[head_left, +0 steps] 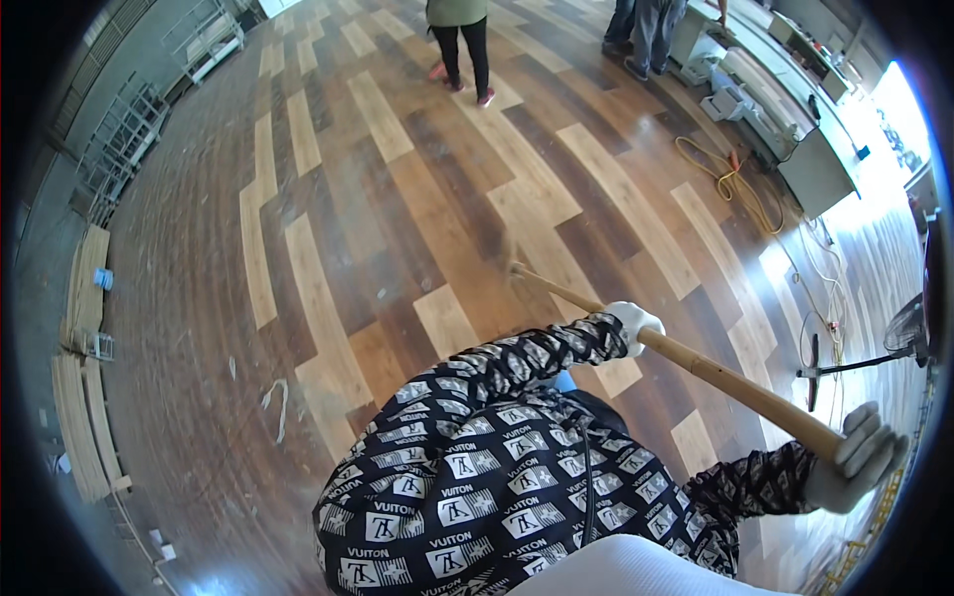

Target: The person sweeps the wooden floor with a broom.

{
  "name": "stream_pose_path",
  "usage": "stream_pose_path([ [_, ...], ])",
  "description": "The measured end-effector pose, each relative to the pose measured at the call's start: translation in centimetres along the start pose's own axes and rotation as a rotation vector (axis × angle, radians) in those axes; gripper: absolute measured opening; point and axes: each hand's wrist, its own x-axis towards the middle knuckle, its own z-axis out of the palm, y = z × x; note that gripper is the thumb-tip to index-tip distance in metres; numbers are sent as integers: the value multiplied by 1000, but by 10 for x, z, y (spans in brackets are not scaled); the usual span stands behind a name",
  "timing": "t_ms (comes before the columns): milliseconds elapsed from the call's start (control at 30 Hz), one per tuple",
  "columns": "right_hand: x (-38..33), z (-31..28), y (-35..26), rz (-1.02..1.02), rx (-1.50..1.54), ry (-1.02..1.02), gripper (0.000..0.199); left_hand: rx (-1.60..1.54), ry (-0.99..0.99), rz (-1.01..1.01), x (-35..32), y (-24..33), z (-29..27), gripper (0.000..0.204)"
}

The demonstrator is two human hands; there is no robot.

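Over the wooden floor [368,199], a long wooden stick [735,383] slanted from right to left. The gloved left hand [634,328] had its fingers wrapped around the middle, and the gloved right hand [857,465] gripped the near end.

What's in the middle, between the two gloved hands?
A stretch of the wooden pole: in the head view it runs from the left hand to the right hand, above the plank-patterned floor.
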Motion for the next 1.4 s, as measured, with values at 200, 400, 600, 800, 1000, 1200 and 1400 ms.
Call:
stream_pose_path([
  [200,14,166,25,65,427,-331,33,-88,-144,-6,109,-59,-19,33],
  [400,37,207,127,71,730,-461,39,-98,26,-67,122,-104,-60,33],
  [600,-22,319,155,447,1014,-385,24,-57,298,-269,37,-197,-116,26],
  [800,-114,384,164,1053,800,-527,13,80,260,-744,-56,-281,-149,27],
  [1000,-130,385,243,1380,721,-341,28,425,-59,-655,-20,-291,-174,24],
  [1200,-12,310,284,619,-134,-93,38,13,1,-232,146,-208,-203,29],
  [1400,58,289,263,44,257,-159,33,49,-27,0,240,-184,-225,28],
])
